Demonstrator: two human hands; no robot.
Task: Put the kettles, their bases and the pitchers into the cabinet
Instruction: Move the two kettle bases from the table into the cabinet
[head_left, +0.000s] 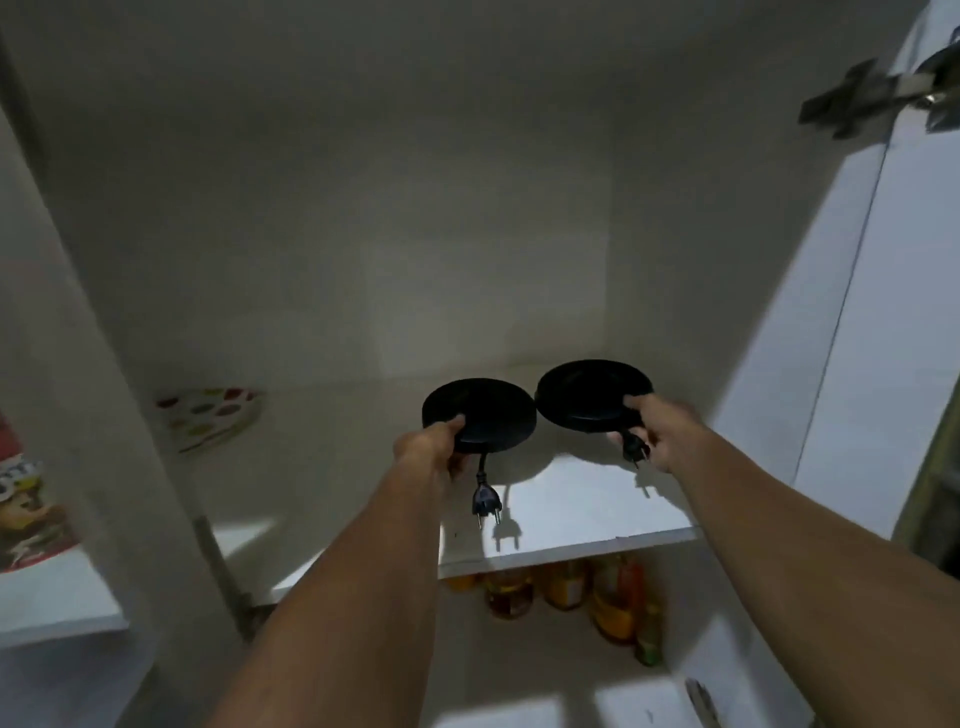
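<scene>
Two round black kettle bases are held side by side just above the white cabinet shelf (582, 499). My left hand (431, 452) grips the near edge of the left base (483, 413); its short cord and plug (485, 504) hang down over the shelf. My right hand (657, 431) grips the right base (592, 395), which is tilted, and also holds its plug (635, 451). No kettles or pitchers are in view.
A stack of spotted plates (210, 415) sits at the shelf's left. Several bottles (571, 587) stand on the shelf below. The open white cabinet door (857, 338) with its hinge (872, 98) is at right. A colourful box (26, 499) sits in the left compartment.
</scene>
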